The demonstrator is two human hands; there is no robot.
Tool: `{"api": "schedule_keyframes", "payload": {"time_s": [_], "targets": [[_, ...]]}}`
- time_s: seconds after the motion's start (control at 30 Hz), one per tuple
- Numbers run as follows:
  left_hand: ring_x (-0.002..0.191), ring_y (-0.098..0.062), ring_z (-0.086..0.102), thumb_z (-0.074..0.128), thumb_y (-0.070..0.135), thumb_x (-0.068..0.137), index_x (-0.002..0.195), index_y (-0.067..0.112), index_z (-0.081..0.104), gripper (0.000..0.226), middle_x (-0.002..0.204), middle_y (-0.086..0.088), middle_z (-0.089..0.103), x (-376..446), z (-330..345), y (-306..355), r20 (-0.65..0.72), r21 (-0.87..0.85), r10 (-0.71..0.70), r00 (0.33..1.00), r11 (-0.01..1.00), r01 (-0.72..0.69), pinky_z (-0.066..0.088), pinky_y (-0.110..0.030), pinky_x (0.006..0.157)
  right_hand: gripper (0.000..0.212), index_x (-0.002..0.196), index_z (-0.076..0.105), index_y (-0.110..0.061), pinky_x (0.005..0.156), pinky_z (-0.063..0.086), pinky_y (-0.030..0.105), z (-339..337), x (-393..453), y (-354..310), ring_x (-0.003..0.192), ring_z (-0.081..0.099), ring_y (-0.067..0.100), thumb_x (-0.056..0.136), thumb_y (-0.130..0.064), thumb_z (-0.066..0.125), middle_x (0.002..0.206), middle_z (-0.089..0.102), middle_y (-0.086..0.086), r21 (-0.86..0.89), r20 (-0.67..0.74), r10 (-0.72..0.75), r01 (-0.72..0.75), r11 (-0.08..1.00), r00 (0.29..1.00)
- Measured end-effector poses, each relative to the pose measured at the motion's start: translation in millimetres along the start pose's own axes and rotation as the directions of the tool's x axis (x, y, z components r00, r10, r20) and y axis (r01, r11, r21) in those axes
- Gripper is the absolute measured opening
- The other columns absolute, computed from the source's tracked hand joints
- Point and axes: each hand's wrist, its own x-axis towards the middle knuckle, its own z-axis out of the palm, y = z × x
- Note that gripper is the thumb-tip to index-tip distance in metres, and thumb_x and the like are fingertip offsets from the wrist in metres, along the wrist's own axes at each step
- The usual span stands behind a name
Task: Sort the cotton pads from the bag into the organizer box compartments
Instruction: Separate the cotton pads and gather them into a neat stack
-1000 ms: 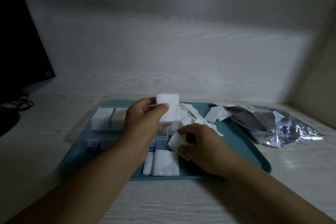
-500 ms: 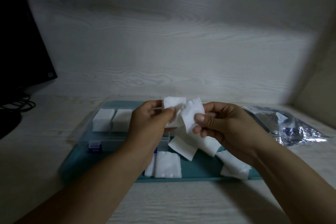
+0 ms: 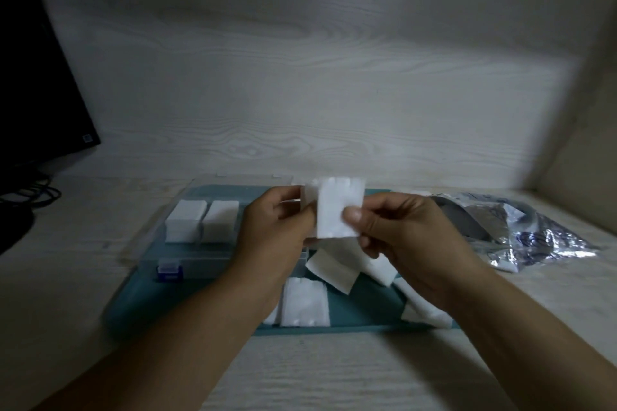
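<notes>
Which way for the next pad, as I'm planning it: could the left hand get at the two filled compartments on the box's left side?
Probably yes: the stacks sit uncovered beside the left hand, nothing between them, though it pinches pads with the right hand.

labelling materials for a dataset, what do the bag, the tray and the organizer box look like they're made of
Bag: probably metallised foil or plastic film; silvery, crinkled, glinting.
Tray: likely plastic; smooth matte teal with a raised rim, though the dim light leaves it open.
Box: clear hard plastic; the pad stacks show through its wall.
</notes>
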Motion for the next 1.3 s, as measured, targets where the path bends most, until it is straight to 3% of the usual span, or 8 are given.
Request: {"api": "schedule_keyframes", "payload": {"time_s": [0.07, 0.3, 0.63, 0.77, 0.93, 1.03, 1.13, 1.3], "targets": [[0.088, -0.021, 0.074, 0.071, 0.013, 0.087, 0.109, 0.018, 0.069, 0.023, 0.097, -0.002, 0.077, -0.6, 0.0, 0.0, 0.022, -0.006, -0.007, 1.000, 1.000, 0.007, 0.061, -0.037, 0.077, 0.011, 0.074, 0.073, -0.003, 0.048, 0.046, 0.025, 3.9, -0.8, 5.1, 0.051, 0.052, 0.020, 0.068, -0.013, 0.076, 0.057, 0.062, 0.013, -0.097, -0.062, -0.030, 0.024, 0.995, 0.998], [0.089, -0.022, 0.074, 0.066, 0.009, 0.090, 0.105, 0.019, 0.071, 0.019, 0.095, -0.004, 0.077, 0.8, -0.6, -1.1, 0.062, 0.000, -0.032, 0.998, 0.999, 0.032, 0.061, -0.037, 0.078, 0.012, 0.077, 0.069, 0.000, 0.044, 0.045, 0.022, 6.4, 1.1, 7.3, 0.037, 0.049, 0.007, 0.079, -0.009, 0.076, 0.048, 0.060, 0.000, -0.352, -0.179, -0.133, 0.063, 0.934, 0.975], [0.098, -0.027, 0.072, 0.062, 0.019, 0.094, 0.109, 0.012, 0.071, 0.018, 0.103, -0.011, 0.075, 0.6, 1.7, -2.1, 0.084, -0.089, -0.056, 0.995, 0.994, 0.064, 0.060, -0.045, 0.084, 0.016, 0.079, 0.067, 0.002, 0.043, 0.041, 0.014, 7.4, 0.7, 7.3, 0.038, 0.051, 0.003, 0.080, -0.009, 0.077, 0.056, 0.064, 0.006, -0.336, -0.240, -0.092, 0.006, 0.942, 0.966], [0.098, -0.024, 0.073, 0.069, 0.042, 0.079, 0.110, 0.011, 0.069, 0.044, 0.104, -0.009, 0.075, -0.5, 1.4, -0.8, 0.120, -0.093, -0.030, 0.992, 0.995, 0.041, 0.059, -0.043, 0.085, 0.017, 0.077, 0.066, -0.002, 0.044, 0.041, 0.016, 7.4, 0.6, 7.3, 0.044, 0.054, 0.006, 0.079, -0.012, 0.079, 0.062, 0.068, 0.013, -0.351, -0.256, -0.102, 0.006, 0.936, 0.961], [0.095, -0.026, 0.073, 0.066, 0.009, 0.091, 0.118, 0.008, 0.064, 0.027, 0.102, -0.011, 0.076, -1.7, 0.5, -2.2, 0.133, -0.056, -0.001, 0.991, 0.998, 0.009, 0.059, -0.044, 0.088, 0.016, 0.080, 0.067, -0.002, 0.043, 0.040, 0.014, 7.8, 0.0, 7.7, 0.043, 0.052, 0.004, 0.079, -0.013, 0.079, 0.058, 0.064, 0.007, -0.350, -0.236, -0.096, 0.007, 0.937, 0.967], [0.094, -0.024, 0.074, 0.064, 0.009, 0.093, 0.119, 0.009, 0.064, 0.026, 0.102, -0.010, 0.076, -1.6, 0.3, -1.0, 0.124, -0.067, 0.004, 0.992, 0.998, 0.005, 0.059, -0.042, 0.086, 0.016, 0.080, 0.069, -0.003, 0.048, 0.041, 0.016, 3.9, 1.2, 8.0, 0.044, 0.052, 0.004, 0.084, -0.017, 0.074, 0.058, 0.064, 0.003, -0.299, -0.250, -0.058, -0.020, 0.954, 0.966], [0.093, -0.023, 0.074, 0.064, 0.009, 0.093, 0.117, 0.011, 0.065, 0.025, 0.101, -0.008, 0.076, -0.9, 0.3, -0.9, 0.107, -0.077, 0.009, 0.994, 0.997, 0.000, 0.060, -0.041, 0.084, 0.014, 0.081, 0.071, -0.006, 0.056, 0.043, 0.028, -2.6, 3.5, 7.1, 0.060, 0.058, 0.013, 0.085, -0.019, 0.072, 0.065, 0.067, 0.004, -0.238, -0.248, 0.000, -0.061, 0.969, 0.969], [0.091, -0.023, 0.074, 0.065, 0.008, 0.092, 0.117, 0.014, 0.063, 0.025, 0.099, -0.007, 0.076, -0.4, 0.9, -1.2, 0.101, -0.093, 0.007, 0.995, 0.996, 0.002, 0.061, -0.040, 0.080, 0.007, 0.092, 0.072, -0.008, 0.065, 0.051, 0.032, -6.1, 6.9, 7.0, 0.072, 0.065, 0.016, 0.086, -0.011, 0.071, 0.079, 0.073, 0.007, -0.187, -0.201, 0.034, -0.073, 0.980, 0.979]]}}
